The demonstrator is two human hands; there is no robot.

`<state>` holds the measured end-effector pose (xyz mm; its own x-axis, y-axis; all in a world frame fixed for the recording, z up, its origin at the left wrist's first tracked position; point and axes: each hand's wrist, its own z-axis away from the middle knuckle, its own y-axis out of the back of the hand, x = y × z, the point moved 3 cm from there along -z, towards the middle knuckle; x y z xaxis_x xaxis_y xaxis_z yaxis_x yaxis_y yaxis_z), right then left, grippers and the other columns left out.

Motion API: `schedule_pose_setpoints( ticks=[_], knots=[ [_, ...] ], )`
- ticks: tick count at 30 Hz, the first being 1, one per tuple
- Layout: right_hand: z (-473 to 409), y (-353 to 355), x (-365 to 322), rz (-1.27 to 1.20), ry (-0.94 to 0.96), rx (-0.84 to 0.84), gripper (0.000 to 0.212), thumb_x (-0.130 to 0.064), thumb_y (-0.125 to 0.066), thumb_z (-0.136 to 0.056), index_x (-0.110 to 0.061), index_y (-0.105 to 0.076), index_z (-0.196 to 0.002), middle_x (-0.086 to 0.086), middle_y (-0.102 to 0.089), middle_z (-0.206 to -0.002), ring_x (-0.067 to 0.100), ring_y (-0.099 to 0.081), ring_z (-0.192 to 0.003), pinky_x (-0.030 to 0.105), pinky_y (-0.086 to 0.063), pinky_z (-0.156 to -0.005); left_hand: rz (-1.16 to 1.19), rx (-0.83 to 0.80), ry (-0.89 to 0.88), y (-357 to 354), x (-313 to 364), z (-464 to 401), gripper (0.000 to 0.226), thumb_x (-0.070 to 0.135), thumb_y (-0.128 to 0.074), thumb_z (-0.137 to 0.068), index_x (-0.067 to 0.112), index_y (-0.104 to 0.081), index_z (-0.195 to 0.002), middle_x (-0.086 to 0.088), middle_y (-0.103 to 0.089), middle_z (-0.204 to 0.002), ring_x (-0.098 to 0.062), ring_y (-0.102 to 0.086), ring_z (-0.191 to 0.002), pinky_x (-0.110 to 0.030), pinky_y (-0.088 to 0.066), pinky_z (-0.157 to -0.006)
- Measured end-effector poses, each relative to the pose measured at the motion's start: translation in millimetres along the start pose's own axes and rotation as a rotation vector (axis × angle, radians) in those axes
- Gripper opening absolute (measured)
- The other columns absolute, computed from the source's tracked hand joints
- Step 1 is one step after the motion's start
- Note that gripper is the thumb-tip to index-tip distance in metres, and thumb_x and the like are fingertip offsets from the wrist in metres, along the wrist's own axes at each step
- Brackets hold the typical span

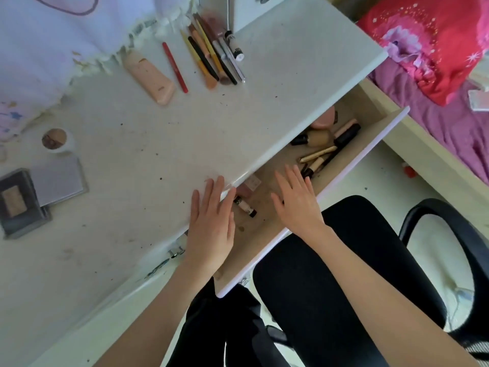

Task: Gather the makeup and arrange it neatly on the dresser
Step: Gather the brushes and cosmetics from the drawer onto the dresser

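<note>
The white dresser top (164, 144) carries a peach tube (149, 75), a red pencil (175, 67), a row of brushes and pencils (214, 51), a small round pot (54, 139) and open palettes (23, 200). Below its front edge the drawer (375, 144) stands pulled out. Inside lie a small black-capped tube (245, 206), a pinkish box (251, 182), and at the far end sponges, pencils and a black tube (324, 148). My left hand (211, 226) hovers flat over the dresser edge and drawer. My right hand (297, 202) is spread flat over the drawer, holding nothing.
A black office chair (344, 274) stands right under the drawer front. A bed with purple sheet (449, 123) and a red pillow (434, 43) lies to the right. A white frilled cloth (53, 43) covers the dresser's back left.
</note>
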<state>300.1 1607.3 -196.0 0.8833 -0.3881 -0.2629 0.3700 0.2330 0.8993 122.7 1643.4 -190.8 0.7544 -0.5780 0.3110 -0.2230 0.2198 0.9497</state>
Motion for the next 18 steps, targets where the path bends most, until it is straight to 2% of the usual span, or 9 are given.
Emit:
schedule_pose_setpoints(
  ticks=[4,7,9,12,14,16,18],
  knots=[
    [-3.0,-13.0,6.8,0.135,0.053,-0.097,0.049,-0.027,-0.036,-0.099,-0.011,-0.027,-0.145,0.009,-0.021,-0.154,0.024,-0.009,-0.145,0.045,-0.004,-0.117,0.179,-0.066,-0.200,-17.4,14.1,25.6,0.042,-0.002,-0.033,-0.084,0.006,-0.054,-0.120,-0.012,-0.052,-0.133,-0.031,-0.044,-0.129,-0.046,-0.041,-0.103],
    [-22.2,-21.3,2.7,0.159,0.085,-0.118,0.041,-0.020,-0.038,-0.096,-0.011,-0.040,-0.136,0.009,-0.039,-0.143,0.024,-0.027,-0.137,0.051,-0.009,-0.115,0.256,-0.182,-0.169,-35.6,8.0,20.5,0.050,-0.015,-0.050,-0.077,0.005,-0.058,-0.121,-0.009,-0.055,-0.131,-0.028,-0.051,-0.123,-0.043,-0.052,-0.090],
    [-35.0,-27.9,-1.3,0.126,0.108,-0.124,0.045,-0.017,-0.039,-0.094,-0.010,-0.038,-0.138,0.011,-0.040,-0.142,0.026,-0.030,-0.136,0.050,-0.014,-0.112,0.262,-0.249,-0.128,-44.1,4.8,9.1,0.059,-0.017,-0.050,-0.077,0.008,-0.051,-0.131,-0.006,-0.047,-0.139,-0.024,-0.043,-0.130,-0.040,-0.049,-0.095],
    [-52.4,-37.1,-8.1,0.002,0.130,-0.142,0.053,-0.015,-0.043,-0.094,-0.008,-0.028,-0.144,0.013,-0.031,-0.149,0.029,-0.028,-0.137,0.041,-0.025,-0.109,0.162,-0.366,-0.078,-58.3,4.7,-8.0,0.070,-0.010,-0.044,-0.083,0.015,-0.025,-0.146,0.002,-0.018,-0.155,-0.016,-0.012,-0.144,-0.031,-0.031,-0.110],
    [-63.3,-43.3,-11.8,-0.087,0.124,-0.136,0.052,-0.016,-0.047,-0.094,-0.008,-0.032,-0.143,0.012,-0.033,-0.148,0.031,-0.030,-0.135,0.039,-0.034,-0.103,0.066,-0.390,-0.095,-67.2,5.5,-13.0,0.072,-0.008,-0.047,-0.083,0.014,-0.020,-0.147,-0.001,-0.016,-0.156,-0.018,-0.007,-0.144,-0.034,-0.023,-0.112],
    [-72.1,-51.1,-14.9,-0.125,0.121,-0.141,0.049,-0.020,-0.051,-0.093,-0.010,-0.038,-0.139,0.012,-0.038,-0.142,0.032,-0.034,-0.129,0.041,-0.039,-0.097,-0.027,-0.365,-0.118,-73.9,4.0,-14.4,0.064,-0.007,-0.051,-0.079,0.009,-0.038,-0.140,-0.010,-0.035,-0.147,-0.027,-0.026,-0.140,-0.040,-0.030,-0.108],
    [-76.2,-57.2,-17.3,-0.152,0.100,-0.148,0.044,-0.020,-0.051,-0.093,-0.009,-0.043,-0.134,0.013,-0.041,-0.137,0.032,-0.037,-0.124,0.040,-0.041,-0.095,-0.085,-0.283,-0.136,-81.3,0.9,-13.4,0.049,-0.001,-0.044,-0.075,0.007,-0.059,-0.120,-0.013,-0.057,-0.122,-0.033,-0.051,-0.119,-0.041,-0.047,-0.090]
  ],
)
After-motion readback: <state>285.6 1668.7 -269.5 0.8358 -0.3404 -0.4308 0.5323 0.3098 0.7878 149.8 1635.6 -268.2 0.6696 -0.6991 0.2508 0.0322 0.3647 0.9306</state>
